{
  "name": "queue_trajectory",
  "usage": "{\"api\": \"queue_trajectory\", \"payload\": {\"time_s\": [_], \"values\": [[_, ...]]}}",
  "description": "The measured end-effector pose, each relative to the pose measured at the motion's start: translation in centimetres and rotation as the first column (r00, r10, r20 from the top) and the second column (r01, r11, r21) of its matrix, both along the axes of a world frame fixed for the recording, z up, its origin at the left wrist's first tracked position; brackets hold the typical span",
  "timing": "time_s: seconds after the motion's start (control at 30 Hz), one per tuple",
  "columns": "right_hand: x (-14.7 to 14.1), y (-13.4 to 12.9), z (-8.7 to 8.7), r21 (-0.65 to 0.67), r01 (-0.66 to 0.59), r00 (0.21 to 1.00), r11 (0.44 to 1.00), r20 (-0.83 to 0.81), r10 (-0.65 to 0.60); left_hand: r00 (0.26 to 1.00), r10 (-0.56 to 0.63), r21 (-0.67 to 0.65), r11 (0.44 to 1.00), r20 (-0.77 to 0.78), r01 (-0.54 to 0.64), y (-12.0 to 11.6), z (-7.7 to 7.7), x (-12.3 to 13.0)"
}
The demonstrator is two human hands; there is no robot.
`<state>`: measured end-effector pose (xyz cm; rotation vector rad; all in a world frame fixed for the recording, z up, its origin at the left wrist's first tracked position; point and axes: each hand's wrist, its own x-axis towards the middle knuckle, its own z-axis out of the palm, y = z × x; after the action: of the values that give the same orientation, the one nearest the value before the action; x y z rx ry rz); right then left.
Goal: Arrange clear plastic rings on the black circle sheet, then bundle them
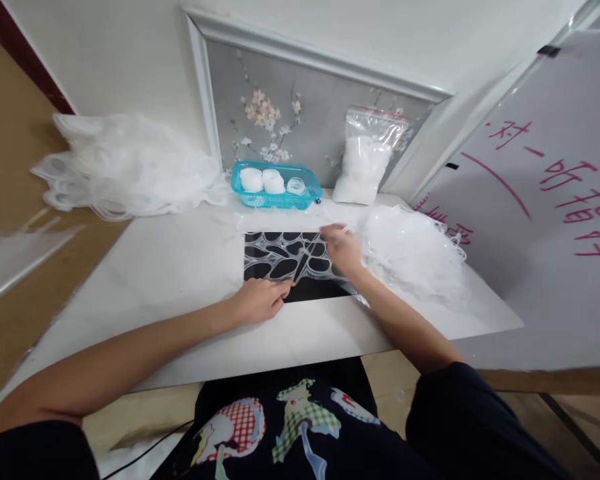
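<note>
A black sheet (325, 288) with white looping outlines lies on the white table. My left hand (261, 300) rests at its lower left edge, fingers closed, the fingertips at the lower end of a thin translucent strand (304, 261). Blurred by motion, my right hand (342, 248) is over the sheet's upper right part, its fingers pinched at the strand's upper end. The strand runs slanting between both hands.
Behind the sheet stands a blue basket (280, 199) with white rolls. A zip bag (364, 163) of white material leans on the wall. White looped piles lie at left (135, 167) and right (410, 250). A whiteboard (545, 267) is on the right.
</note>
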<state>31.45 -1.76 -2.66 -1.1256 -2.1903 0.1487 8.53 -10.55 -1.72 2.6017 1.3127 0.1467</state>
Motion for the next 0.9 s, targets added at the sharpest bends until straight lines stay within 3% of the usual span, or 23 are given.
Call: {"api": "queue_trajectory", "payload": {"time_s": [0.07, 0.13, 0.2, 0.27, 0.43, 0.63, 0.9], "values": [[1.1, 2.9, 1.9, -0.022, 0.291, 0.907, 0.957, -0.313, -0.283, 1.000, -0.008, 0.005, 1.000, -0.003, 0.008, 0.0, 0.0, -0.2], [2.6, 4.3, 3.0, -0.088, 0.397, 0.796, 0.914, -0.463, -0.390, 1.000, -0.023, 0.015, 1.000, -0.007, 0.023, -0.1, 0.2, -0.3], [3.8, 3.5, 2.7, -0.143, 0.332, 0.814, 0.933, -0.456, -0.359, 1.000, -0.027, 0.042, 0.999, -0.006, 0.027, -0.2, 0.4, -0.2], [4.5, 1.2, 1.4, -0.203, 0.200, 0.880, 0.958, -0.392, -0.267, 0.999, -0.049, 0.087, 0.995, -0.017, 0.051, -0.4, 0.7, 0.4], [3.9, -4.0, -1.4, -0.326, -0.033, 0.916, 0.945, -0.388, -0.102, 0.975, -0.157, 0.143, 0.973, -0.157, 0.180, -0.3, 1.3, 3.6], [3.0, -3.6, -1.4, -0.366, -0.192, 0.916, 0.911, -0.399, 0.033, 0.970, -0.124, 0.147, 0.977, -0.207, 0.156, 0.4, 0.5, 5.9], [3.3, -3.5, -1.9, -0.373, -0.217, 0.920, 0.902, -0.387, 0.061, 0.964, -0.118, 0.149, 0.976, -0.238, 0.156, 0.1, 0.3, 5.8]]}}
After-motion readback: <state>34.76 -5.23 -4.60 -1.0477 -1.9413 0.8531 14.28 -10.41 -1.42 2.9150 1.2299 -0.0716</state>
